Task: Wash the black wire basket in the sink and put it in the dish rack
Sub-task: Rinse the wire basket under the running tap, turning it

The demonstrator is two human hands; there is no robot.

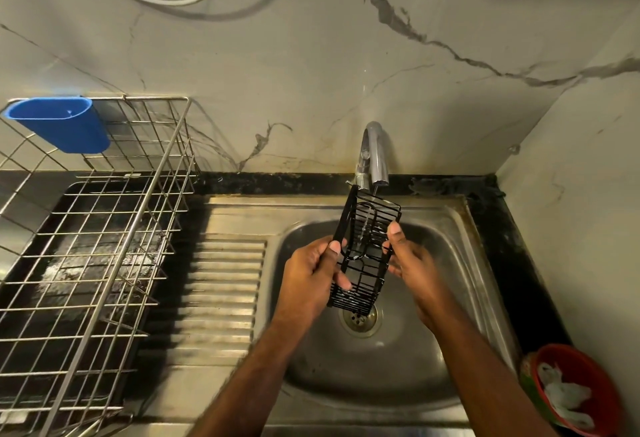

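A narrow black wire basket (363, 253) is held tilted over the steel sink (450, 284), its far end under the chrome tap (375, 156). A thin stream of water falls from the spout into the basket. My left hand (311, 275) grips the basket's left side, thumb on the rim and fingers round the lower part. My right hand (408, 256) holds the right side, thumb on top of the rim. The steel wire dish rack (104, 246) stands on the counter to the left of the sink.
A blue plastic holder (59, 124) hangs on the rack's back corner. A ribbed steel drainboard (221, 284) lies between rack and basin. A red bowl (575, 388) with white scraps sits at the lower right. The drain (362, 320) lies under the basket.
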